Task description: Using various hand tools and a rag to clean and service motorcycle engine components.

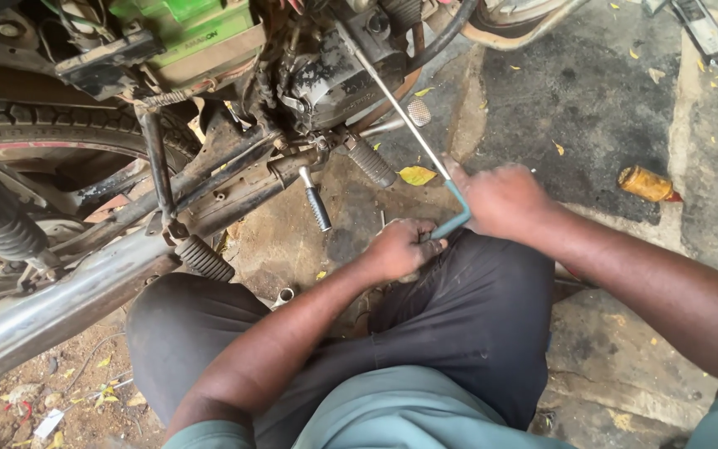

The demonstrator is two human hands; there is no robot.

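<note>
Two hands work below the motorcycle engine (338, 75). Long steel T-wrench (400, 112) slants down from engine to both hands. Right hand (500, 199) clenched around the shaft's lower end; left hand (396, 248) fingers grasping its teal handle (454, 218).

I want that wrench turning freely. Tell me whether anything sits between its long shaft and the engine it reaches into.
Nothing visible blocks it. The long-shaft wrench runs bare from the right hand and left hand up to the engine. The footpeg and kick lever lie to its left, apart from it.
</note>
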